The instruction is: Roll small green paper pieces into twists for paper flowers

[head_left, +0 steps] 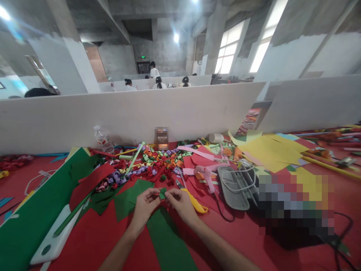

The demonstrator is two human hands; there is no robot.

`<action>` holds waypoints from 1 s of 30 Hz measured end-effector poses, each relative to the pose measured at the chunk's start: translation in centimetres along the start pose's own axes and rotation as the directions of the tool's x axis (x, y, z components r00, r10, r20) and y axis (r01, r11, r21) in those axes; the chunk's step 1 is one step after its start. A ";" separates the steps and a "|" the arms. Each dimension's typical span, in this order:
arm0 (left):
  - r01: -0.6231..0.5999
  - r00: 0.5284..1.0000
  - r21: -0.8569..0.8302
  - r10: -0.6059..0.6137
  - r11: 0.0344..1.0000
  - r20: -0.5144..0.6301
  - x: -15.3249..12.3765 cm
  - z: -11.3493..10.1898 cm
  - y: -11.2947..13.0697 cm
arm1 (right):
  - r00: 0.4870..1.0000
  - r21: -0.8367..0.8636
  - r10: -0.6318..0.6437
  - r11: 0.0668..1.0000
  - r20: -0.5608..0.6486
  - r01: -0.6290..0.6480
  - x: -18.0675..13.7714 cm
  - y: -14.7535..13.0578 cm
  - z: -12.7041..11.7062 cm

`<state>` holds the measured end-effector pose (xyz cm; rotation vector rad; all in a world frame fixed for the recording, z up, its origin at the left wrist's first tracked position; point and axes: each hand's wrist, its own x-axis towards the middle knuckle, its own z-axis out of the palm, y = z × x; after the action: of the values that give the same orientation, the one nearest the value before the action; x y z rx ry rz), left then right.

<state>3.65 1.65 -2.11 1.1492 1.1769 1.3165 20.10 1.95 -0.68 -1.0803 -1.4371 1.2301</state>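
A small folded piece of green paper (163,194) is pinched between the fingertips of both my hands, just above the table. My left hand (145,206) grips it from the left with thumb and fingers closed. From the other side, my right hand (181,203) holds its right edge in a similar pinch. Below the hands lies a wide strip of green paper (167,237). A yellow-handled tool (199,205) lies beside my right hand, partly hidden by it. Beyond my fingertips is a heap of small curled paper pieces (152,162) in red, purple, orange and green.
Right of my hands are a pink glue gun (208,176) with a dark cord and a grey open case (232,192). Yellow paper sheets (270,150) lie farther right. On the left are a white board (52,241) and a green panel (47,203). A plastic bottle (102,139) stands behind.
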 end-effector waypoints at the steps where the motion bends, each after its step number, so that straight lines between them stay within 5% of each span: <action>1: 0.003 1.000 0.009 -0.003 1.000 0.009 0.0 0.0 0.0 | 1.000 0.007 0.001 1.000 0.008 -0.001 0.0 0.0 0.0; 12: 0.178 0.975 -0.024 -0.173 0.984 0.140 -0.2 -0.5 -0.2 | 0.996 0.078 0.056 0.995 0.066 -0.061 0.0 0.3 -0.2; 16: -0.009 0.995 0.070 0.002 0.998 0.103 -0.3 -0.4 0.6 | 0.997 0.083 0.050 0.995 0.055 -0.055 0.1 0.6 -0.2; 21: -0.289 0.956 0.300 0.259 0.909 0.136 -0.7 -0.3 1.5 | 0.991 0.164 0.118 0.978 0.059 -0.127 0.2 1.0 -0.3; 30: -0.249 0.968 0.130 0.248 0.960 0.029 -0.3 -0.3 0.4 | 0.988 0.365 0.142 0.918 0.064 -0.156 0.0 0.8 0.0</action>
<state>3.39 1.27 -1.75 1.4377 1.1522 1.4325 20.09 2.06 -1.47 -0.9216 -1.1025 1.5630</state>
